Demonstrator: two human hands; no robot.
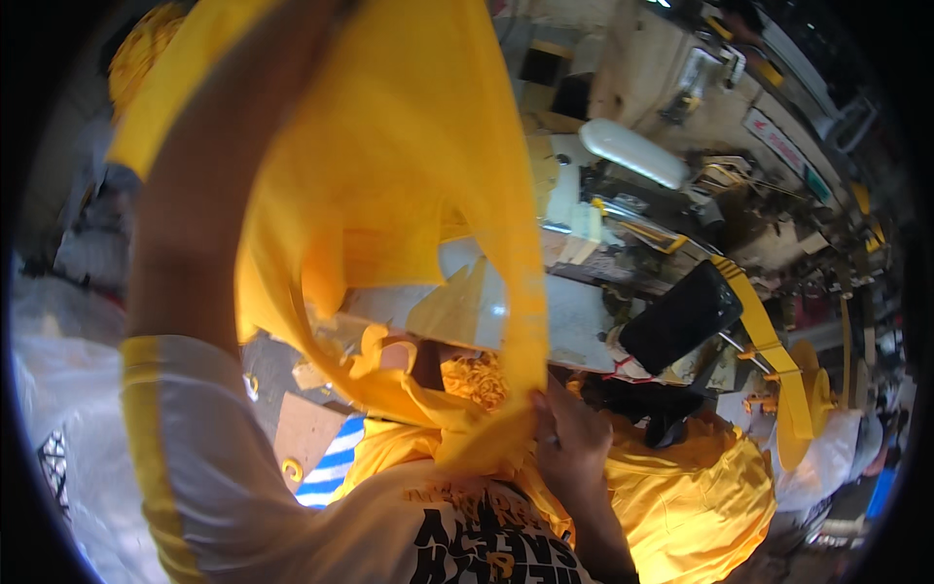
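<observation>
Head view: yellow garment (409, 146) pinched in right hand (569, 438), hanging above.

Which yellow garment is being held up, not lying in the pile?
The big yellow shirt, raised by the left arm and pinched at its hem by the right hand.

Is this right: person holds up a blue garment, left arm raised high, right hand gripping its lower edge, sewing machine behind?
Not quite. The garment is yellow, not blue, as the head view shows. The rest stands: the left arm is raised high with the cloth draped over it, the right hand grips the garment's lower edge, and a sewing machine sits behind.
</observation>
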